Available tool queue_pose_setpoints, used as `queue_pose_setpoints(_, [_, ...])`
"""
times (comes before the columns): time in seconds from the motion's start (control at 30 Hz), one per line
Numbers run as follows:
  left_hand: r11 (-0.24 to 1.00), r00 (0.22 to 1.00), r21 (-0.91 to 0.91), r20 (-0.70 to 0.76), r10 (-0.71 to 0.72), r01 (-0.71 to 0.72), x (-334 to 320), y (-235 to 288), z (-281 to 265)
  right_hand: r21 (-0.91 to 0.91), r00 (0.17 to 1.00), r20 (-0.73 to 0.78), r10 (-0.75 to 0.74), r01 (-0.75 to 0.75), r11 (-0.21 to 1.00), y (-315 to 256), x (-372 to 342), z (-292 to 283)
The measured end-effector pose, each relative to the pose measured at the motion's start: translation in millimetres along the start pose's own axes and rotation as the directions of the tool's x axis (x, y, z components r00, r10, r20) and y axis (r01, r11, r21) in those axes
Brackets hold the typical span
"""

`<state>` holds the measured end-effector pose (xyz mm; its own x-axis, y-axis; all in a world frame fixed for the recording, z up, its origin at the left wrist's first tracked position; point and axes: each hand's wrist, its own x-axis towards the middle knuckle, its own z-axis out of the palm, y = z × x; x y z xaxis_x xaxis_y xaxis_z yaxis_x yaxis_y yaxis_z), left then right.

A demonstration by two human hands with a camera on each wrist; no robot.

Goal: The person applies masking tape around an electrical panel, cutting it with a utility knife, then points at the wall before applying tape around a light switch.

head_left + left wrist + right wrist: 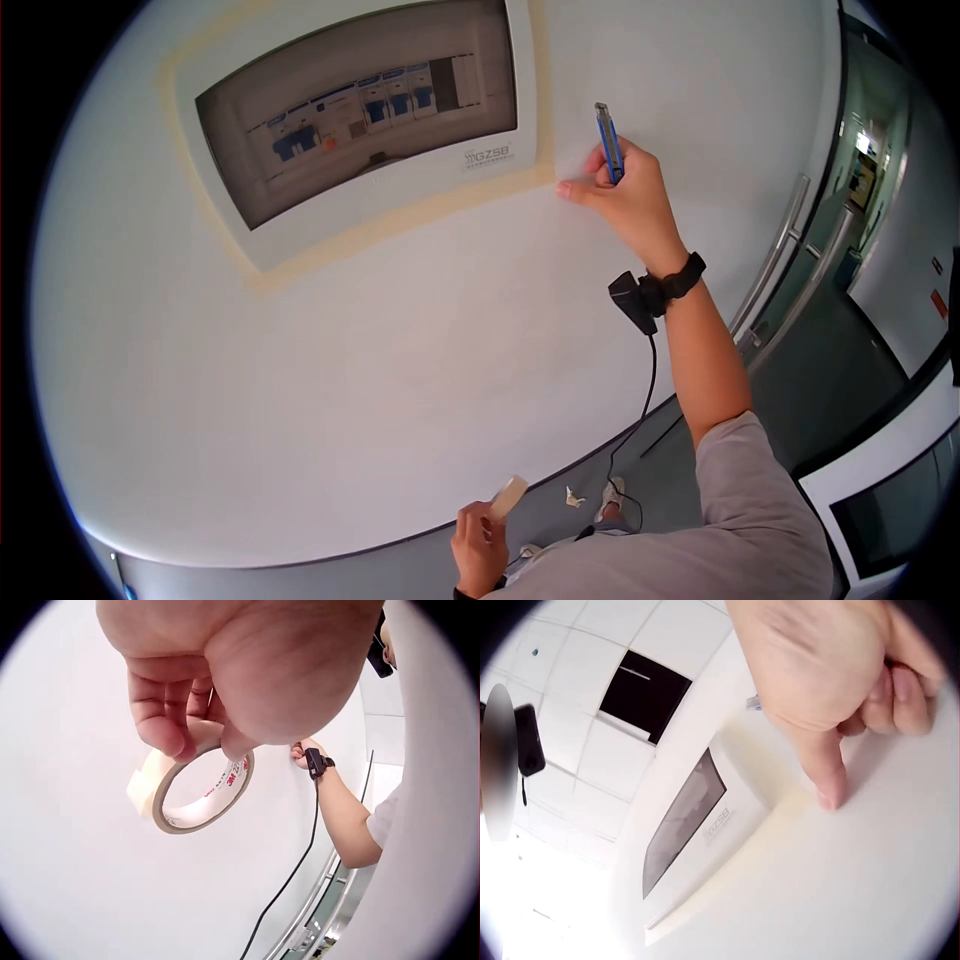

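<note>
My right hand [635,205] holds a blue utility knife [608,145] against its palm, the tip pointing up. In the right wrist view, that hand's thumb [829,784] touches the white wall just beside the end of a pale masking tape strip [784,808]; only a bit of the knife [753,703] shows past the hand. Tape borders a breaker box [350,195] with a dark see-through cover. Low in front of my body, my left hand [478,552] pinches a roll of masking tape [204,814] between thumb and fingers, its loose end [142,793] sticking out.
A glass door with long metal handles [780,260] stands at the right. A black cable [652,375] hangs from the right wrist camera. On the grey floor lies a small crumpled scrap [574,497] near a shoe [613,492].
</note>
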<state>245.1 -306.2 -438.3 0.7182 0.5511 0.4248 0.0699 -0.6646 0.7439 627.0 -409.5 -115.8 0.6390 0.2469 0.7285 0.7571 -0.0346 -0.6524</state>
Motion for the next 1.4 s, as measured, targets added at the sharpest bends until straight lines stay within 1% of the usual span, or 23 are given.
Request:
queue_pose_setpoints(0.07, [0.999,0.998,-0.021,0.060,0.032,-0.031,0,-8,1,0.059,0.997,0.076,-0.020,0.015,0.998,2,0,-4])
queue_pose_setpoints(0.17, [0.996,0.989,-0.075,0.136,0.056,-0.046,-1,-15,1,0.159,0.997,0.012,0.072,-0.073,0.985,-15,-1,4])
queue_pose_setpoints(0.27, [0.989,0.968,-0.105,0.217,0.124,-0.103,-2,-21,4,0.002,0.996,-0.055,0.065,-0.065,0.998,-19,2,7])
queue_pose_setpoints(0.33, [0.983,0.948,-0.091,0.264,0.178,-0.159,-5,-26,3,-0.039,0.999,-0.031,0.044,-0.045,0.998,-8,5,3])
queue_pose_setpoints(0.53, [0.989,0.964,-0.043,0.222,0.149,-0.143,-17,-1,-2,0.057,0.997,0.063,0.042,-0.046,0.997,-6,8,-1])
queue_pose_setpoints(0.6, [0.993,0.975,-0.013,0.189,0.119,-0.119,-34,13,2,-0.011,0.999,0.031,0.036,-0.036,0.999,-5,7,1])
queue_pose_setpoints(0.7, [0.997,0.982,0.014,0.174,0.073,-0.077,-55,29,7,0.011,0.994,0.097,0.047,-0.048,0.999,7,2,-2])
queue_pose_setpoints(0.73, [0.997,0.982,0.018,0.180,0.066,-0.070,-60,36,9,0.028,0.993,0.102,0.054,-0.057,0.998,22,-9,-3])
queue_pose_setpoints(0.8, [0.997,0.984,0.034,0.166,0.060,-0.067,-82,56,18,-0.117,0.983,0.180,-0.039,0.060,0.991,54,-55,-15])
queue_pose_setpoints(0.9, [0.999,0.980,0.020,0.193,0.042,-0.047,-108,85,26,-0.170,0.955,0.288,0.068,-0.020,0.985,100,-179,-55])
queue_pose_setpoints(0.93, [0.998,0.980,0.030,0.193,0.041,-0.048,-117,94,28,-0.136,0.927,0.335,0.166,-0.127,0.983,120,-230,-76])
queue_pose_setpoints(0.97, [0.999,0.975,0.022,0.221,0.032,-0.038,-125,102,31,-0.183,0.919,0.335,0.210,-0.155,0.971,157,-292,-94])
queue_pose_setpoints(1.03, [0.999,0.966,0.016,0.258,0.023,-0.028,-141,116,38,-0.426,0.824,0.339,0.453,-0.295,0.855,233,-447,-149])
queue_pose_setpoints(1.1, [0.998,0.939,0.034,0.341,0.029,-0.043,-158,127,45,-0.680,0.661,0.280,0.696,-0.375,0.630,296,-651,-232])
queue_pose_setpoints(1.13, [0.998,0.933,0.032,0.357,0.034,-0.048,-166,134,48,-0.755,0.384,0.195,0.903,-0.528,0.388,274,-721,-281])
queue_pose_setpoints(1.17, [0.997,0.904,0.049,0.426,0.036,-0.062,-170,140,50,-0.856,0.001,0.065,0.998,-0.514,0.057,251,-791,-331])
queue_pose_setpoints(1.2, [0.995,0.873,0.064,0.486,0.040,-0.081,-173,146,55,-0.924,-0.329,-0.056,0.943,-0.340,-0.173,224,-857,-379])
queue_pose_setpoints(1.23, [0.996,0.840,0.068,0.543,0.015,-0.062,-179,149,62,-0.954,-0.242,-0.059,0.968,-0.272,-0.127,183,-933,-420])
queue_pose_setpoints(1.27, [0.995,0.839,0.068,0.544,0.020,-0.068,-182,157,71,-0.943,-0.307,-0.124,0.943,-0.260,-0.209,143,-976,-449])
queue_pose_setpoints(1.3, [0.989,0.793,0.056,0.605,0.074,-0.134,-186,163,79,-0.908,-0.356,-0.177,0.918,-0.301,-0.292,116,-995,-464])
queue_pose_setpoints(1.33, [0.980,0.742,0.039,0.659,0.121,-0.195,-192,170,86,-0.859,-0.394,-0.225,0.891,-0.352,-0.372,90,-1012,-474])
queue_pose_setpoints(1.37, [0.980,0.747,0.044,0.654,0.117,-0.193,-194,177,97,-0.805,-0.406,-0.256,0.877,-0.412,-0.426,67,-1025,-476])
queue_pose_setpoints(1.4, [0.943,0.609,-0.047,0.753,0.251,-0.331,-192,188,114,-0.746,-0.408,-0.281,0.869,-0.477,-0.465,54,-1037,-473])
